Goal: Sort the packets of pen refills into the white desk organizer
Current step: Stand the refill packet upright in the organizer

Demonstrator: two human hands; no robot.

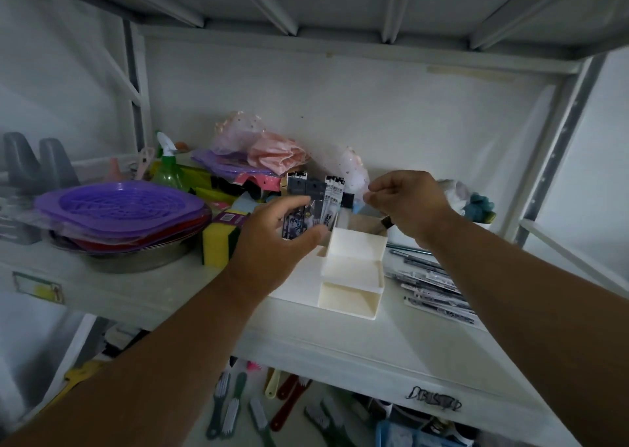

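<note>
Left hand (272, 239): fingers and thumb curled around a bunch of refill packets (311, 208), gripping them near their lower ends. The packets stand nearly upright, long axis vertical with a slight lean to the right, hang-tab ends pointing up. Their lower ends sit at the rear left part of the white desk organizer (350, 269); whether they rest inside a compartment cannot be determined, as the hand covers that area.

Right hand (405, 201): raised above the rear of the organizer, fingers curled with thumb and forefinger drawn together. Something small and pale may sit at the fingertips, but it is too blurred to confirm; whether this hand grips anything cannot be told.

The organizer stands on the white shelf (425, 354), stepped in tiers, with an open-fronted compartment at its lowest level facing the person.

Just right of the organizer, a loose pile of packets (432, 286) lies flat on the shelf, long axes running roughly left to right.

To the left: a yellow sponge (218, 245), purple baskets (119, 208) stacked in a metal bowl (136, 259), and a green spray bottle (166, 167) behind. Brushes (231, 409) lie on the lower level.
</note>
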